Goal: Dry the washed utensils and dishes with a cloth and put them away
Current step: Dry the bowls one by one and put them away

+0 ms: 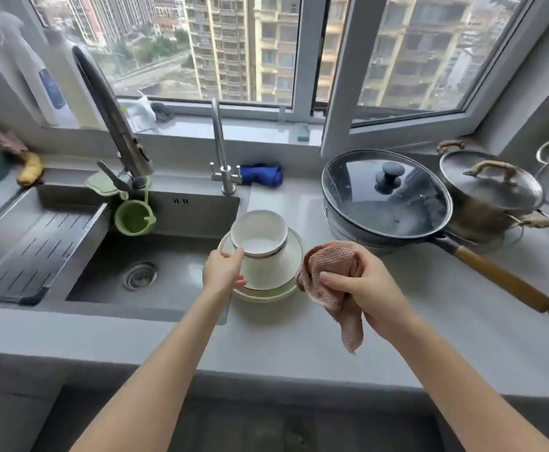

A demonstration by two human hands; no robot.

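A white bowl (263,246) stands on a stack of pale plates (291,252) on the grey counter, just right of the sink. My left hand (222,267) grips the bowl's near left rim, thumb on top and fingers along its side. My right hand (361,282) holds a bunched pink cloth (328,269) right beside the plates, with one corner of the cloth hanging down toward me.
The sink (155,259) with a drain rack (38,249) lies to the left, two taps behind it. A lidded black wok (387,203) with a long wooden handle and a steel pot (491,194) stand to the right. A blue cloth (261,174) lies by the sill.
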